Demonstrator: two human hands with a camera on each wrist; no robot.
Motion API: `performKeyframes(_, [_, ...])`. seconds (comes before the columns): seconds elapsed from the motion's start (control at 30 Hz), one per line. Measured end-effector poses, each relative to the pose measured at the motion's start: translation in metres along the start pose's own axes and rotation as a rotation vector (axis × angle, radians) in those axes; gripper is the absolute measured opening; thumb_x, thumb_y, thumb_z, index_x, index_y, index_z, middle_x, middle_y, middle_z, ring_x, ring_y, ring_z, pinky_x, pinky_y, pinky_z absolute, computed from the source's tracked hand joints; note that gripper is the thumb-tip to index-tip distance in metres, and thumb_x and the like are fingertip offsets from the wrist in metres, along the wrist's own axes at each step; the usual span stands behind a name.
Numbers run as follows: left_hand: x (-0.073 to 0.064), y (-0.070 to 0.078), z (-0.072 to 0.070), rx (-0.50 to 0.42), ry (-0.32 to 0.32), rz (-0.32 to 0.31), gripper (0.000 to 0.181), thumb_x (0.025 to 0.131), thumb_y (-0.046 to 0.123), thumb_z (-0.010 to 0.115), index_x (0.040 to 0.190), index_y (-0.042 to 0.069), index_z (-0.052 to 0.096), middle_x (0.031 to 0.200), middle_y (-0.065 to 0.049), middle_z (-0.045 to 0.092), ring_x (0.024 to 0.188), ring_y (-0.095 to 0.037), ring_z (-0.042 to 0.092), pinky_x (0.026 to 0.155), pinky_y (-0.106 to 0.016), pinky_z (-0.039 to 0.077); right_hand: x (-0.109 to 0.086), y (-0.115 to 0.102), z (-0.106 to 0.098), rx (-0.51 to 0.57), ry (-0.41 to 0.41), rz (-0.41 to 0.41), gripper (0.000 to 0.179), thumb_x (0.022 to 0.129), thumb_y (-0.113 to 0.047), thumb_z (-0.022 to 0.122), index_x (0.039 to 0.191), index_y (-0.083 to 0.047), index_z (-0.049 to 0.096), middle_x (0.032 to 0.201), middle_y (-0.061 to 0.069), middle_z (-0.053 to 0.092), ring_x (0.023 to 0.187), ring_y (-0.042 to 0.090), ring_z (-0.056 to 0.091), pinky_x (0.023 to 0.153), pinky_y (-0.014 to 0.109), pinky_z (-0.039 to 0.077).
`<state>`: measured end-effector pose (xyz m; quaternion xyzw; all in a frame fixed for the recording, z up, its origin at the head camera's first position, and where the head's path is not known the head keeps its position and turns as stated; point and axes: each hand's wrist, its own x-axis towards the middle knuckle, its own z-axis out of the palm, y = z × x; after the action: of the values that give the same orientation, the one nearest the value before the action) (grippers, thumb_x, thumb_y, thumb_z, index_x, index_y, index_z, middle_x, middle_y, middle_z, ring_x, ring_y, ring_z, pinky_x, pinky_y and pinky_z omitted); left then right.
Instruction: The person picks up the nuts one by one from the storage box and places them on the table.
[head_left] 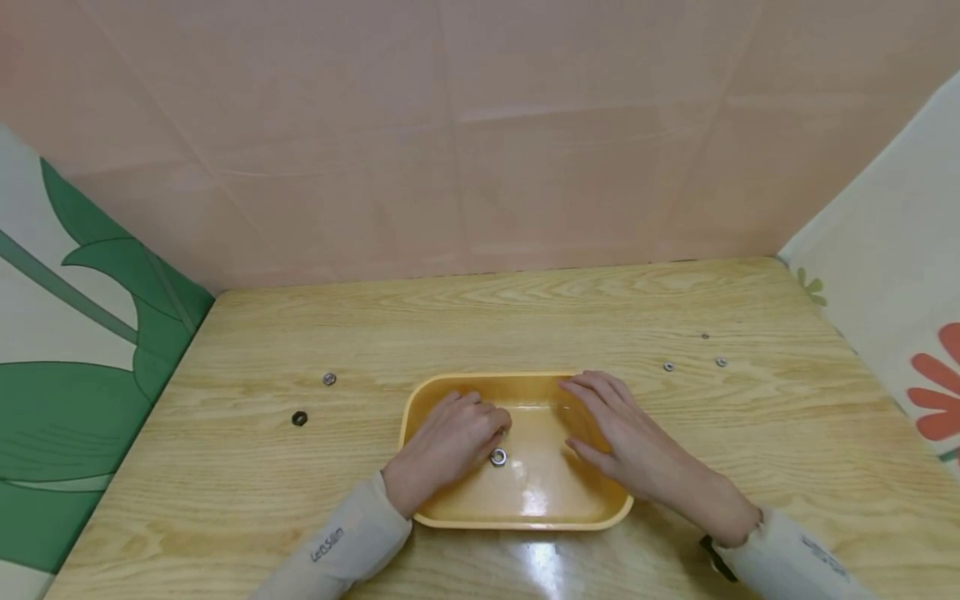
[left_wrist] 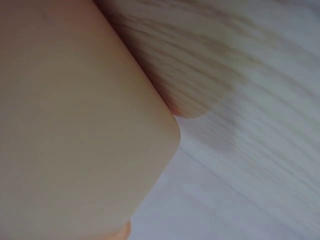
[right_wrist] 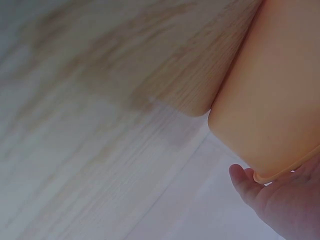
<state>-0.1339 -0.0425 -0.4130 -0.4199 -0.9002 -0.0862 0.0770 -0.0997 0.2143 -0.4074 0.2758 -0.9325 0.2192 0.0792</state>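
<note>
A shallow yellow tray [head_left: 517,527] stands on the table. Inside its left half is my left hand [head_left: 457,433], palm down with fingers bent; whether its fingertips pinch anything is hidden. Just below those fingertips a silver hex nut [head_left: 498,457] lies on the tray floor. My right hand [head_left: 626,433] lies across the right rim near the far corner, fingers loosely extended and thumb over the inside. In the right wrist view, the right hand's fingers [right_wrist: 245,182] show beside the tray's rim [right_wrist: 280,175]. Only the tray's outer wall [left_wrist: 80,130] fills the left wrist view, without the left hand.
Left of the tray lie a silver nut [head_left: 329,379] and a black nut [head_left: 299,418]. To the right are two small silver nuts [head_left: 669,367] and a tinier piece [head_left: 705,337]. Printed cloth [head_left: 450,150] hangs around the wooden table [head_left: 247,500].
</note>
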Motion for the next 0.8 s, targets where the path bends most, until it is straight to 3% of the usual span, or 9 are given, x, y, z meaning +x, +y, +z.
performKeyframes(0.37, [-0.0001, 0.0008, -0.0007, 0.044, 0.005, -0.002, 0.008, 0.097, 0.021, 0.066, 0.094, 0.022, 0.074, 0.092, 0.008, 0.070, 0.083, -0.013, 0.057, 0.069, -0.024, 0.041, 0.0002, -0.0001, -0.0004, 0.004, -0.008, 0.010, 0.070, 0.085, -0.015, 0.079, 0.145, -0.002, 0.045, 0.142, 0.017, 0.049, 0.134, 0.037, 0.041, 0.109, 0.057, 0.040])
performKeyframes(0.8, [-0.0016, -0.0004, -0.0015, 0.040, 0.038, 0.008, 0.007, 0.096, 0.021, 0.067, 0.097, 0.021, 0.074, 0.095, 0.009, 0.070, 0.084, -0.013, 0.056, 0.068, -0.023, 0.038, 0.0003, 0.0002, -0.0001, -0.005, -0.004, 0.010, 0.069, 0.085, -0.017, 0.079, 0.144, -0.002, 0.046, 0.142, 0.017, 0.049, 0.134, 0.036, 0.041, 0.108, 0.057, 0.040])
